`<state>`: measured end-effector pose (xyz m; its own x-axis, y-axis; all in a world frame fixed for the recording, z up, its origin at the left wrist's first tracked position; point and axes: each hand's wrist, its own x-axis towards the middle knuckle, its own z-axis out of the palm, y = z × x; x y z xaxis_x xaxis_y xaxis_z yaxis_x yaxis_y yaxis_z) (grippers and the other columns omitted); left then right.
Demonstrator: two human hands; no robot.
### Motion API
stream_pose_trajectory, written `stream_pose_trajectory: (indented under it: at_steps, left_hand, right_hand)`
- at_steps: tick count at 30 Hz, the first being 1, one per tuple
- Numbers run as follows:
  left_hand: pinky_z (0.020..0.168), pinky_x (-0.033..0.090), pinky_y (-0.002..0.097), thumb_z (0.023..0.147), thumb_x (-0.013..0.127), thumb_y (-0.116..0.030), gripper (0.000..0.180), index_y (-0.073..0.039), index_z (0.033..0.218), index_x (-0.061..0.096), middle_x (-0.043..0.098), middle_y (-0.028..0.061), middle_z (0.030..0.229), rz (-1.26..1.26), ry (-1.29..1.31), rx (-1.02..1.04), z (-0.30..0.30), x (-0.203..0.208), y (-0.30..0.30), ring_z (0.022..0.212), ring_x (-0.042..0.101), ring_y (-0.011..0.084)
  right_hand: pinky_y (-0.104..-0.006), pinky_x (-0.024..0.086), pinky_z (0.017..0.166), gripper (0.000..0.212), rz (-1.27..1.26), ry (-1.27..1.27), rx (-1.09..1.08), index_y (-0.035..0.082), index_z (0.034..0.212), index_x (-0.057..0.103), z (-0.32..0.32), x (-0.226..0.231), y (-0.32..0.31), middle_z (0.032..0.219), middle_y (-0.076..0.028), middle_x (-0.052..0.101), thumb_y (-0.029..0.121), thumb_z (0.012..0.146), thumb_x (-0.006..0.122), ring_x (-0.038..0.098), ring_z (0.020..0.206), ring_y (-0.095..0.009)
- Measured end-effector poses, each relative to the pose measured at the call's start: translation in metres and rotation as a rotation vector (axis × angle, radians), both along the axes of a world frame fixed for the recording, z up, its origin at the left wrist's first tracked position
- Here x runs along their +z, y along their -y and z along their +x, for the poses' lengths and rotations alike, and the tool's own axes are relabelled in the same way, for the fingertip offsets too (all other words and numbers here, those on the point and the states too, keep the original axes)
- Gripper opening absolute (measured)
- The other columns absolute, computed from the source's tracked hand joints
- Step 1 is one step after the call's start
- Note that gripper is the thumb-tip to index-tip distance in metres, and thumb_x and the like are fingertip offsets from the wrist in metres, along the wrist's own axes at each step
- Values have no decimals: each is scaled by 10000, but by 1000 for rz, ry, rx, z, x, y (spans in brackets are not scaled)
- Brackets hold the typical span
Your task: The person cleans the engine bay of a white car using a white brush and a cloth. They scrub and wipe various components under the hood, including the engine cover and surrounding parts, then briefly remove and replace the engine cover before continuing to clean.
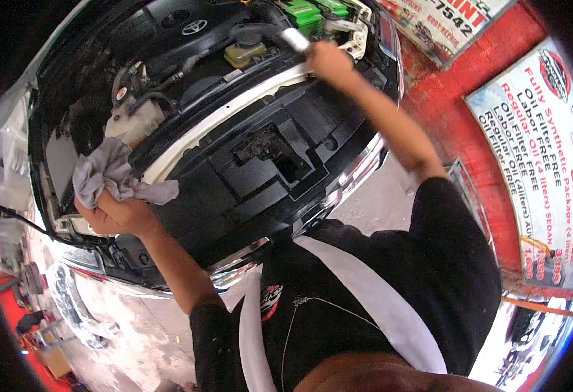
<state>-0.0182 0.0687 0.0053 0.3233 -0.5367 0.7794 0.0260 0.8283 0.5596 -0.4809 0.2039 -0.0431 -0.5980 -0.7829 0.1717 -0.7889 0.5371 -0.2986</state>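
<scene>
Cloth (107, 175) sits bunched in our left hand (118, 217) beside the pale reservoir (136, 123), while our right hand (331, 63) grips a whitish cylinder (294, 40) near the green battery (302, 18); we'd best gather the cloth's loose corner and keep the cylinder off the battery

A car's open engine bay (203, 85) carries a green battery (304, 19) toward the far right, a yellowish reservoir (244, 55), a pale tank (136, 121) at left and, beyond a black panel (227, 186), a white crossbar (221, 112).
</scene>
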Motion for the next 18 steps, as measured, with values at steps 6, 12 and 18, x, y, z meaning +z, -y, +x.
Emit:
stream_pose_trajectory:
  at_steps: [6,12,18]
  left_hand:
    - [809,583,345,952,608,-94,276,124,1112,662,727,195,1089,-125,70,82,-7,-2,-9,919,711,247]
    - [832,570,312,953,628,-23,225,129,1116,660,720,186,1106,-129,13,13,-7,4,-20,913,708,230]
    - [842,585,320,946,628,0,219,120,1126,656,728,191,1108,-98,-65,22,-6,6,-18,933,716,229]
  right_hand:
    - [-510,598,899,272,-46,-74,-20,85,1036,804,-42,-3,-20,969,-250,753,254,854,693,753,949,-399]
    - [-523,583,934,238,-97,-167,115,126,1004,805,40,-21,20,979,-252,749,279,869,682,740,941,-431]
    - [-494,595,920,280,43,-45,72,130,1060,809,17,13,38,1049,-183,771,311,875,703,751,984,-379]
